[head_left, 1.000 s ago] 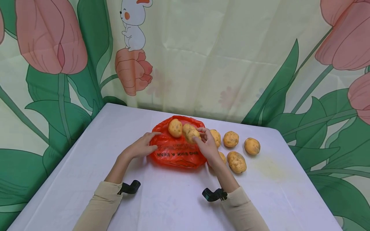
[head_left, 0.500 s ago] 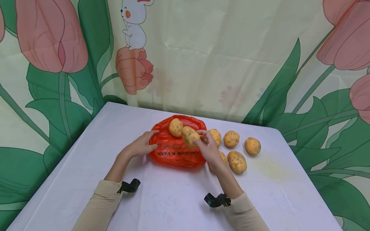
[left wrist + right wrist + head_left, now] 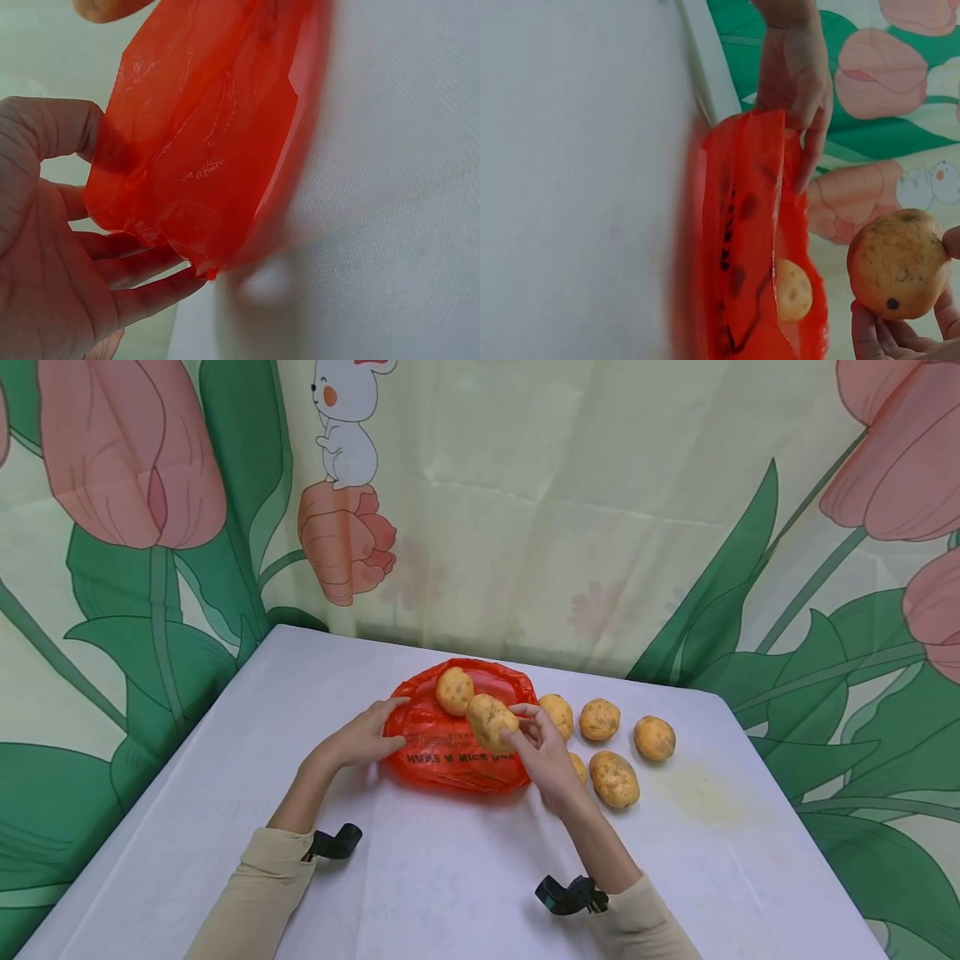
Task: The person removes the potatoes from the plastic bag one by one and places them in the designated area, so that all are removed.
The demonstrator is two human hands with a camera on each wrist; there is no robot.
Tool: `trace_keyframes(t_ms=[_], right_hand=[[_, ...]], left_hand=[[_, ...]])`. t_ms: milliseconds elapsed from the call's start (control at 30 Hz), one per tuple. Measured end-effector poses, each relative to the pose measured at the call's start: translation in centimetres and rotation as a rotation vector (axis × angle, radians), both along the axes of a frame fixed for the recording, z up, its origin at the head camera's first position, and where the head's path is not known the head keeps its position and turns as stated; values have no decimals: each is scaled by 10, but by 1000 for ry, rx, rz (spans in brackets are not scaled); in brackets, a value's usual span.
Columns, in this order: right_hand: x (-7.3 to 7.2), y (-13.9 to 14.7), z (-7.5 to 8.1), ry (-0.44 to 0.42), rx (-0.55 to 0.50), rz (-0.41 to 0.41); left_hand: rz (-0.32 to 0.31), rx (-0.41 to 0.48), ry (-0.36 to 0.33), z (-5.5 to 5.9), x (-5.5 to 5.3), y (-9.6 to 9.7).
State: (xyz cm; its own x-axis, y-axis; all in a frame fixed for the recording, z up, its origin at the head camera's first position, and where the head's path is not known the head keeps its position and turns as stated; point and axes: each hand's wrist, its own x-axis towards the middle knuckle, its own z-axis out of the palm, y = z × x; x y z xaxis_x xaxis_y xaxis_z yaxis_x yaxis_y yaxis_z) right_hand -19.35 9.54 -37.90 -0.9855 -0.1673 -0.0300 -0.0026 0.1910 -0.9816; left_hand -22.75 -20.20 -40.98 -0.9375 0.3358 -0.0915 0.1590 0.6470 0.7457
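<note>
A red plastic bag (image 3: 450,764) with dark lettering lies on the table, its mouth spread. My left hand (image 3: 367,732) holds the bag's left edge. In the left wrist view, the thumb (image 3: 71,127) reaches the red film and the fingers (image 3: 154,296) lie along its rim. One potato (image 3: 454,691) sits in the bag's mouth. Above the bag, my right hand (image 3: 546,756) grips another potato (image 3: 491,724) between thumb and fingers. The right wrist view shows this held potato (image 3: 898,264) apart from the bag, with a dark spot on its skin.
Several loose potatoes (image 3: 615,779) lie on the table right of the bag, one partly hidden by the right forearm. The white-covered table (image 3: 450,877) ends at a curtain (image 3: 525,527) printed with tulips and a rabbit. A black camera is strapped to each wrist.
The right hand and its potato have shifted slightly down toward the person, and the potato has turned a little. The left hand and the bag have hardly moved.
</note>
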Motion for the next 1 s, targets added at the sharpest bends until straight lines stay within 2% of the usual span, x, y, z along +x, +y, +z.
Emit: trace_keyframes(t_ms=[200,433,1000], right_hand=[[8,4,0,18,16,11],[16,9,2,0,41,21],[27,22,0,-63,37,-29]], left_hand=[[-7,7,2,1,0,0],[-11,9,1,1,0,1],[-17,13,11,1,1,1]])
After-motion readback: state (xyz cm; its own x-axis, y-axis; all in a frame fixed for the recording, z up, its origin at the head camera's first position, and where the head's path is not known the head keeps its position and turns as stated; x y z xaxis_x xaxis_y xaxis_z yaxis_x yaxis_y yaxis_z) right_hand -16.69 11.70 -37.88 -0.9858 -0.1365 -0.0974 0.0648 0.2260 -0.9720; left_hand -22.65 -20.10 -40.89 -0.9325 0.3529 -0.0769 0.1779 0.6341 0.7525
